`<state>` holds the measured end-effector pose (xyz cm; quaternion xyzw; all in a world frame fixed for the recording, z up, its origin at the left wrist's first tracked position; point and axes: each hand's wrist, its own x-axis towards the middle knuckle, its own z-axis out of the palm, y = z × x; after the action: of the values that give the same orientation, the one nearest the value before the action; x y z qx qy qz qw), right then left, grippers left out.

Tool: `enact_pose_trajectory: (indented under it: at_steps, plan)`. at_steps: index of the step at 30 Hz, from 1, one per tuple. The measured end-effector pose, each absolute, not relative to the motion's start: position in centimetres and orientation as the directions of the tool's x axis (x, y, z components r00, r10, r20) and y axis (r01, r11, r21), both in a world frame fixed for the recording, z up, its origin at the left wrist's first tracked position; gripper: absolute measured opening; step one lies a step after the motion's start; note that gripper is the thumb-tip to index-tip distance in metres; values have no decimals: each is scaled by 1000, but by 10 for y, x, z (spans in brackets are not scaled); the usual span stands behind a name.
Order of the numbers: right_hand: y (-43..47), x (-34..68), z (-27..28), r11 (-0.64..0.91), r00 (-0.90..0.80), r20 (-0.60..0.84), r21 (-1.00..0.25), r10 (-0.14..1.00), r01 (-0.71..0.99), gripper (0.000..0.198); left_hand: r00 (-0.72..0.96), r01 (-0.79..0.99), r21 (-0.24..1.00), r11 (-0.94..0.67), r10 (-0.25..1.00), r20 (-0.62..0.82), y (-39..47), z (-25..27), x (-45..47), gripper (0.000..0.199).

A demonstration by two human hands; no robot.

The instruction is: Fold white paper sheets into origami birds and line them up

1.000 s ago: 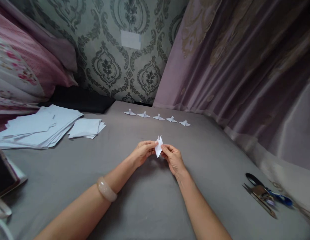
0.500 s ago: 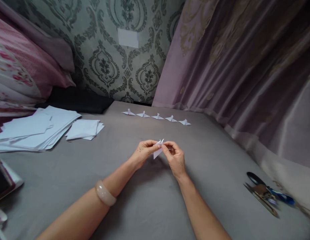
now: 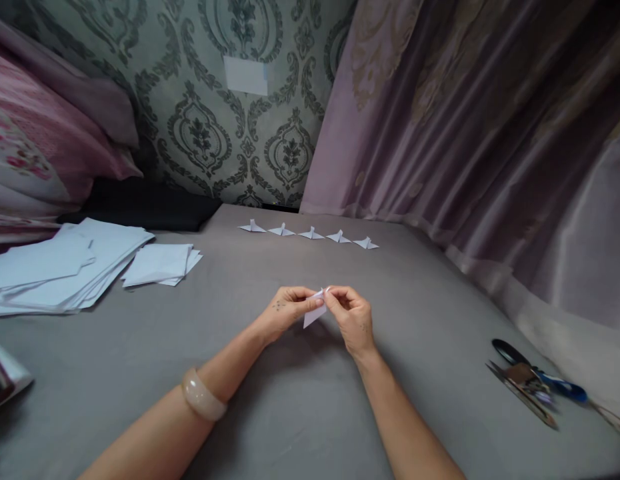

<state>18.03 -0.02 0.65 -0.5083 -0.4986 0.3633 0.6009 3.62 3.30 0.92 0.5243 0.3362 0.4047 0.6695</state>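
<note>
White folded paper piece point(image 3: 314, 313) sat pinched between both hands, held just above the grey sheet point(image 3: 300, 400), mid-frame. Our left hand point(image 3: 285, 310) gripped it from the left with thumb and fingertips closed on the upper edge; our right hand point(image 3: 353, 317) pinched the top tip from the other side, fingers curled in tight. Neither hand was spread.

Compared with a second earlier, the piece had tipped over: it had stood upright with its points showing above the fingers, and now it lay slanted, lower point angled down-left, top mostly hidden by the fingers. We read that as a small fold or crease being worked at the tip, though the exact fold was too small to tell. Hands had also dropped slightly lower in the view.

Five finished folded shapes point(image 3: 310, 233) stood in a row farther back, well apart from the hands. Loose white sheets point(image 3: 65, 267) were stacked far left, with a smaller pile of squares point(image 3: 160, 263) beside them. Scissors point(image 3: 535, 390) lay at the right, near the curtain point(image 3: 465, 133). A pale bangle point(image 3: 203, 403) was on our left wrist.
</note>
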Motion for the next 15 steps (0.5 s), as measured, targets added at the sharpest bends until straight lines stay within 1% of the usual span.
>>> enact_pose_trajectory:
  at_steps: [4,7,10,11,15]
  plan:
    - [-1,177,6,221,302,251,-967,920,130,13,447,-183,973,143,893,-47,32,11,37,19]
    - [0,176,5,220,346,244,-970,906,108,13,449,-177,974,142,892,-49,31,11,38,22]
    - [0,176,5,251,353,262,-965,898,79,26,447,-167,977,132,893,-45,31,11,38,24]
    - [0,176,6,255,347,271,-963,898,90,27,443,-161,980,121,896,-38,30,11,38,25]
    - [-1,178,5,236,313,281,-956,907,173,16,404,-129,991,31,914,24,29,11,39,24]
